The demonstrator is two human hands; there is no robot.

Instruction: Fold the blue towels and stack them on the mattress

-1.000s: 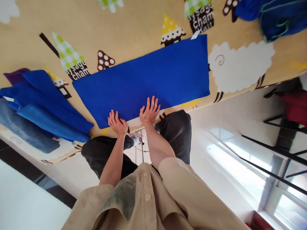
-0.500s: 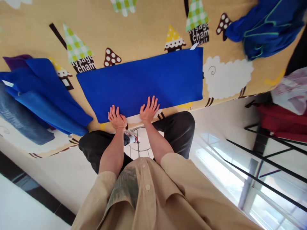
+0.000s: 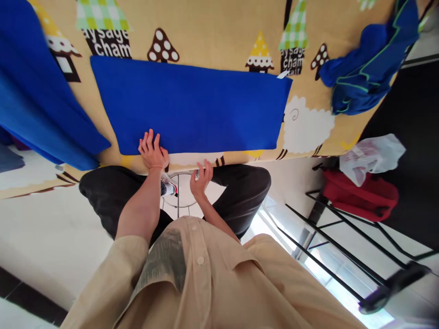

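Note:
A blue cloth (image 3: 195, 107), folded into a long flat rectangle with a small white tag at its far right corner, lies on the patterned tablecloth (image 3: 212, 41). My left hand (image 3: 152, 151) rests on the cloth's near edge toward its left end, fingers spread. Off the cloth, my right hand (image 3: 201, 177) is at the table's front edge, above my lap, with its fingers partly curled and apart. I see nothing held in either hand.
More blue cloth (image 3: 44, 100) lies at the left of the table. A crumpled blue garment with green piping (image 3: 363, 73) is at the right. Beyond the table's right side are a black metal frame (image 3: 336, 237), a red bag (image 3: 360, 196) and a plastic bag (image 3: 372, 153).
My right hand has come off the blue cloth and drawn back to the table edge. My left hand stays on the cloth. The view has turned and shifted right.

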